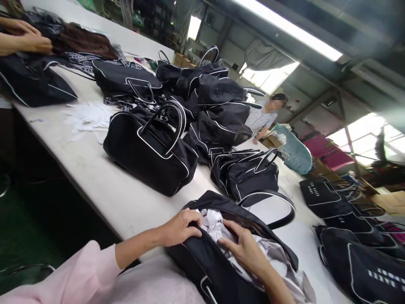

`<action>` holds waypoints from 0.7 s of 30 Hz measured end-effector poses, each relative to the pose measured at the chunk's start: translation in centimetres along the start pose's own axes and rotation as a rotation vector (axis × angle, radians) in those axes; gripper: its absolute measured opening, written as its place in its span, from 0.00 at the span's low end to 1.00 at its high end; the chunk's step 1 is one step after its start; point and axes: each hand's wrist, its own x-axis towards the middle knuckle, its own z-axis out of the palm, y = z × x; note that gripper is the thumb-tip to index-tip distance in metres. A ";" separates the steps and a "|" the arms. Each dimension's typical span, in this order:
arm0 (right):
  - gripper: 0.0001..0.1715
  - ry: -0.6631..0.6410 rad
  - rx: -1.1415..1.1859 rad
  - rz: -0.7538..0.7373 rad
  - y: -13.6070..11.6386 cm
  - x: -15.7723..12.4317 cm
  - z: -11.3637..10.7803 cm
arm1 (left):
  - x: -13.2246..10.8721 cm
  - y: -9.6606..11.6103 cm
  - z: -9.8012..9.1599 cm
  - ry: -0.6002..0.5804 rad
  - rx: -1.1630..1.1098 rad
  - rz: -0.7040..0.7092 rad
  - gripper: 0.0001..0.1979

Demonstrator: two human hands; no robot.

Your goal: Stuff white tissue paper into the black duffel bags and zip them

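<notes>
A black handbag (202, 257) with white piping lies in front of me with its zipped top open. Crumpled white stuffing paper (275, 253) fills it and spills over the right end. My left hand (182, 228) is closed on the bag's rim at the left end of the opening, thumb on the near zipper edge. Inside the opening, my right hand (245, 247) has its fingers and thumb curled into the paper. A black looped handle (286, 213) stands up on the far side. The bag's lower front runs out of view.
Another black handbag (148, 156) stands on the white table (152, 211), before a pile of similar bags (218, 93). Lettered bags (367, 266) lie at right. White paper slips (90, 120) are at left. A co-worker's hands (28, 40) show upper left; another person (264, 114) stands behind.
</notes>
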 end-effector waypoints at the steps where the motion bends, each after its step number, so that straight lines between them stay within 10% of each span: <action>1: 0.25 0.000 0.040 -0.012 0.0 0.0 0.2 | 0.2 -0.1 0.5 0.076 -0.064 -0.046 0.05; 4: 0.19 -0.042 0.249 -0.015 -0.2 0.0 0.9 | 1.0 -0.2 1.0 0.194 -0.171 -0.112 0.05; 13: 0.11 -0.215 0.271 -0.187 -1.2 0.6 1.0 | 0.9 1.0 -1.9 -0.042 -0.010 -0.114 0.06; 21: 0.18 0.394 0.028 -0.197 -1.6 -5.1 1.8 | -0.2 1.0 -1.0 -0.150 0.202 -0.016 0.07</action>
